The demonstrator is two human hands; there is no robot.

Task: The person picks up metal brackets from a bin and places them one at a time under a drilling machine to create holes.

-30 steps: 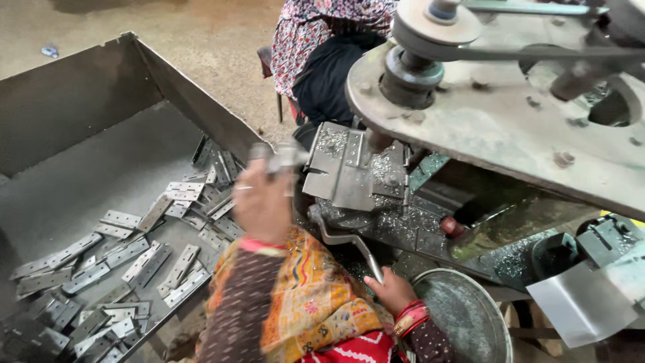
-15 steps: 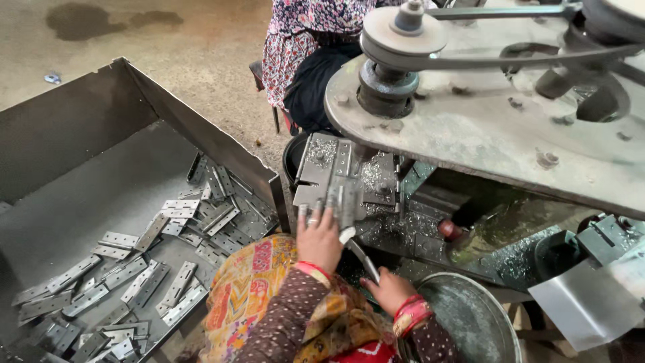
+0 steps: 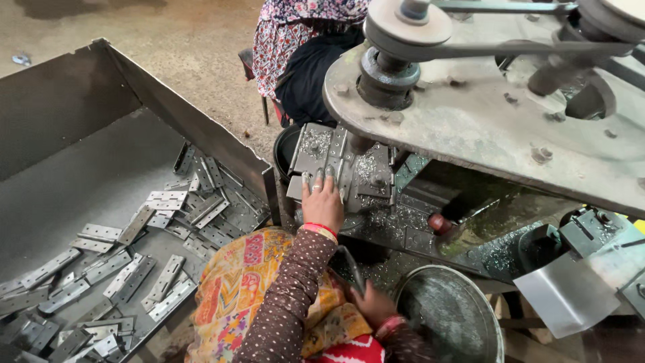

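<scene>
Two hands work at the machine. Nearest, the right hand (image 3: 373, 304) is closed round a curved metal lever (image 3: 352, 267), just left of a round metal pan (image 3: 449, 316). Farther in, the left hand (image 3: 323, 202) lies open, fingers spread flat — pressing on a grey hinge plate (image 3: 310, 176) in the shaving-strewn metal jig (image 3: 339, 165). To the left, a steel tray (image 3: 80, 114) holds many loose hinges (image 3: 134, 269) — well apart from both hands.
</scene>
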